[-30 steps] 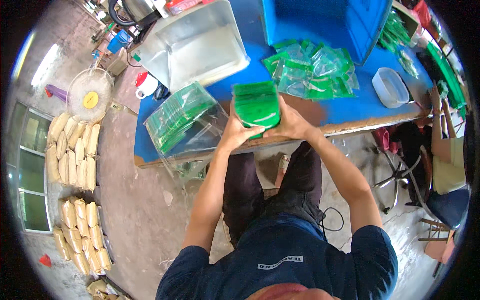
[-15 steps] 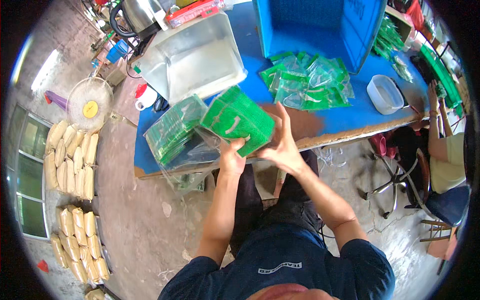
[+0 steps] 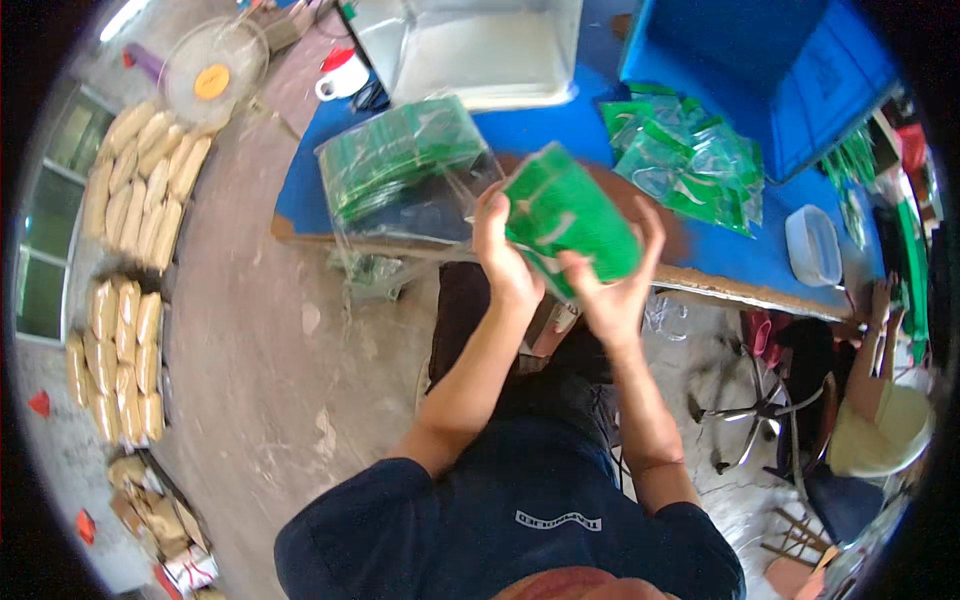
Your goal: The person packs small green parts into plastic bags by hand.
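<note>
A thick bundle of flat green packets (image 3: pixel 575 215), slightly blurred, is held up in front of me at the table's near edge. My right hand (image 3: pixel 617 290) is closed round its right and near sides, with the thumb across the front. Against the left side, my left hand (image 3: pixel 508 255) grips the bundle, its thumb up along the edge. Left of the hands, a stack of similar green packets (image 3: pixel 400 150) rests in a clear plastic bag (image 3: pixel 390 225) that hangs over the table edge. Loose green-and-clear packets (image 3: pixel 690 165) lie in a pile at the right.
On the blue table (image 3: pixel 310 190) stand a pale metal tray (image 3: pixel 480 60), a blue crate (image 3: pixel 730 60) on its side and a clear plastic tub (image 3: pixel 812 245). A red-lidded white cup (image 3: pixel 343 75) is at left. Another person (image 3: pixel 880 400) sits at far right, near a wheeled chair (image 3: pixel 760 410).
My right hand, apart from the bundle's right side before, has closed on it. My left hand has shifted up along its left edge. The whole view has swung, so the table things sit elsewhere.
</note>
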The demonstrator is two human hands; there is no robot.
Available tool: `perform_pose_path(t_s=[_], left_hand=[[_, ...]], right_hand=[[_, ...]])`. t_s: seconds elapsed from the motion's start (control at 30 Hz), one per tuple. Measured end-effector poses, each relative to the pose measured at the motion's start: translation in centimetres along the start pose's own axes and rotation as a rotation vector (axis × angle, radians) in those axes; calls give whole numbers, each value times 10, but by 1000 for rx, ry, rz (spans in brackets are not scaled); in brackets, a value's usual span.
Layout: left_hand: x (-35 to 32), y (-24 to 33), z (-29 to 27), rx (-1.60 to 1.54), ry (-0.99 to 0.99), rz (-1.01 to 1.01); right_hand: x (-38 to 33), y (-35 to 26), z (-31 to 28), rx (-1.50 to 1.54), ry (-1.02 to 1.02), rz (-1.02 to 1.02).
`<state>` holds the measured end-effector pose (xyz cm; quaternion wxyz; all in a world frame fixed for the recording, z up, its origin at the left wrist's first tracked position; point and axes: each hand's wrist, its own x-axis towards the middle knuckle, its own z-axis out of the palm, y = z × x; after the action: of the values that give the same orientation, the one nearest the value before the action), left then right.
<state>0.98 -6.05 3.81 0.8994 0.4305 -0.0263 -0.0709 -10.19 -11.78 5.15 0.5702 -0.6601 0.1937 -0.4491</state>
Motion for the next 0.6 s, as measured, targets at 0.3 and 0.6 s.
perform_pose_path(t_s=[0.3,0.6], left_hand=[[16,22,-40,-394,-871,-767],[56,108,-111,1741,-566,879]], right_hand=[[-1,9,-45,323,-285,756],[1,14,-91,439,-84,736]])
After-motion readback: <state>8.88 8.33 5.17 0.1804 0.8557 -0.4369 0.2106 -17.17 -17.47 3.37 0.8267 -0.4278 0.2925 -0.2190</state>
